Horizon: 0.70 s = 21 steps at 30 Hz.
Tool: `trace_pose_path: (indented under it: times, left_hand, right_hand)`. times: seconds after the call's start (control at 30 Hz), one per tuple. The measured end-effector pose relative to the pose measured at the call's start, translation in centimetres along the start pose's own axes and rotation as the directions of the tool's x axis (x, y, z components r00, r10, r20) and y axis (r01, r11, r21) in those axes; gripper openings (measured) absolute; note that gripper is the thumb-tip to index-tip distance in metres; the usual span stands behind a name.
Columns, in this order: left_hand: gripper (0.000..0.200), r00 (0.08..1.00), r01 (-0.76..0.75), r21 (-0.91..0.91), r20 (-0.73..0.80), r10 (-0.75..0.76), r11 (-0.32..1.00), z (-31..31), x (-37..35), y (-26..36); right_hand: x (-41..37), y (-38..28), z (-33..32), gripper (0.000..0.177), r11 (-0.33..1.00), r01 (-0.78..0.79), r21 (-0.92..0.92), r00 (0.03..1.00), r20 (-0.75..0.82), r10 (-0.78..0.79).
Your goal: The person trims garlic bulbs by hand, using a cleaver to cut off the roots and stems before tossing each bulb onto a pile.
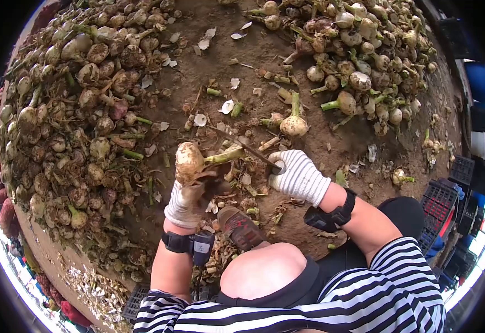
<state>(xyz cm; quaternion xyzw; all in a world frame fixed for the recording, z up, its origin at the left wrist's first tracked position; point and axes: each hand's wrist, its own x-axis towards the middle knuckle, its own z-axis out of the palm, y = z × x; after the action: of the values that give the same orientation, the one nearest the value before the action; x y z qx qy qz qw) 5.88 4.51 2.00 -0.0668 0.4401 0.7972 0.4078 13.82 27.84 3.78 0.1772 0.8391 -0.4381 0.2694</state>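
My left hand (184,201), in a dirt-stained white glove, is closed round the lower side of a soil-smeared garlic bulb (189,161). Its cut green stalk (226,155) points right, toward my other hand. In a striped white glove, my right hand (298,175) grips a knife (248,147) by its handle. The thin dark blade slants up and left, passing at the stalk's end; whether it touches cannot be told. Just beyond my right hand, another garlic bulb (294,125) lies on the ground with its stalk upward.
A large heap of garlic (87,111) covers the left side, and a second heap (359,61) lies at the upper right. Stalk pieces and papery skins (227,106) litter the soil between. My shoe (241,227) is below my hands. Black crates (439,208) stand at right.
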Motion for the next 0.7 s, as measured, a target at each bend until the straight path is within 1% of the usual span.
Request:
trace_pose_path:
  times: [0.03, 0.07, 0.1, 0.13, 0.17, 0.2, 0.23, 0.27, 0.33, 0.37, 0.43, 0.47, 0.53, 0.57, 0.6, 0.63, 0.67, 0.7]
  left_hand:
    - [0.073, 0.992, 0.105, -0.23, 0.087, -0.087, 0.968, 0.0, -0.1, 0.1]
    - [0.073, 0.97, 0.219, -0.437, 0.191, -0.149, 0.872, 0.0, -0.1, 0.2]
    - [0.063, 0.949, 0.178, -0.493, 0.316, -0.016, 0.852, 0.6, 0.0, -0.1]
    - [0.063, 0.949, 0.179, -0.495, 0.316, -0.015, 0.85, 0.6, 0.0, -0.1]
    - [0.058, 0.971, 0.19, -0.544, 0.23, -0.073, 0.817, 0.6, -0.1, -0.2]
    - [0.053, 0.98, 0.195, -0.592, 0.145, -0.136, 0.782, 0.6, -0.1, -0.2]
    - [0.056, 0.984, 0.18, -0.515, 0.094, -0.154, 0.838, 0.5, 0.0, -0.4]
    - [0.058, 0.985, 0.168, -0.431, 0.04, -0.167, 0.887, 0.4, 0.3, -0.5]
    - [0.066, 0.978, 0.202, -0.434, 0.048, -0.201, 0.878, 2.7, 0.2, 0.3]
    - [0.066, 0.978, 0.203, -0.434, 0.047, -0.203, 0.878, 2.5, 0.2, 0.4]
    - [0.074, 0.895, 0.444, -0.411, 0.242, -0.374, 0.796, 1.7, 0.4, 0.4]
    - [0.072, 0.879, 0.476, -0.37, 0.212, -0.427, 0.798, 1.2, 0.4, 0.2]
    - [0.054, 0.851, 0.513, -0.254, 0.272, -0.449, 0.82, 2.9, 0.5, 1.4]
    - [0.054, 0.851, 0.514, -0.255, 0.272, -0.449, 0.819, 2.8, 0.7, 1.2]
    - [0.043, 0.898, 0.426, 0.049, 0.098, -0.429, 0.903, 2.6, 1.0, 0.8]
    - [0.032, 0.937, 0.341, 0.364, -0.057, -0.344, 0.867, 2.4, 1.2, 0.6]
    - [0.032, 0.937, 0.34, 0.365, -0.056, -0.345, 0.867, 2.4, 1.1, 0.5]
    - [0.027, 0.973, 0.23, 0.444, -0.091, -0.212, 0.866, 2.5, 0.8, 0.4]
  right_hand:
    - [-0.1, -0.2, -0.2, 0.033, 1.0, 0.002, -0.008, 1.0, -0.016, -0.002]
    - [0.1, 0.0, -0.2, 0.033, 1.0, 0.001, -0.01, 1.0, -0.016, -0.001]
    - [0.2, 0.4, -0.1, 0.031, 1.0, 0.005, -0.022, 1.0, -0.027, -0.006]
    - [0.3, 0.6, 0.0, 0.029, 0.999, 0.009, -0.034, 0.999, -0.038, -0.01]
    - [0.2, 0.7, 0.0, 0.029, 0.999, 0.007, -0.035, 0.999, -0.037, -0.008]
    - [0.1, 0.6, -0.1, 0.028, 0.999, 0.03, -0.034, 0.997, -0.074, -0.033]
    - [0.0, 0.5, -0.1, 0.027, 0.998, 0.054, -0.034, 0.992, -0.112, -0.058]
    - [-0.2, 0.4, -0.3, 0.027, 0.998, 0.055, -0.034, 0.992, -0.111, -0.058]
    - [-0.5, -0.1, -0.6, 0.028, 0.997, 0.068, -0.045, 0.996, -0.051, -0.07]
    - [-0.4, -0.5, -0.9, 0.031, 0.987, -0.004, -0.162, 1.0, 0.022, 0.007]
    - [-0.5, -0.7, -0.7, 0.032, 0.981, 0.019, -0.195, 1.0, 0.019, -0.015]
    - [-0.6, -0.8, -0.6, 0.033, 0.973, 0.044, -0.227, 0.999, 0.017, -0.041]
    - [-0.6, -1.1, -0.9, 0.032, 0.967, 0.069, -0.246, 0.997, 0.033, -0.062]
    - [-0.6, -1.4, -1.1, 0.032, 0.96, 0.075, -0.268, 0.996, 0.06, -0.061]
    - [-0.5, -1.8, -1.3, 0.032, 0.954, 0.082, -0.29, 0.995, 0.086, -0.059]
    - [-0.5, -2.2, -1.5, 0.031, 0.951, 0.054, -0.304, 0.994, 0.102, -0.024]
    - [-0.3, -1.9, -1.6, 0.031, 0.951, 0.054, -0.304, 0.995, 0.101, -0.024]
    - [-0.3, -1.4, -1.6, 0.031, 0.951, 0.064, -0.304, 0.995, 0.094, -0.037]
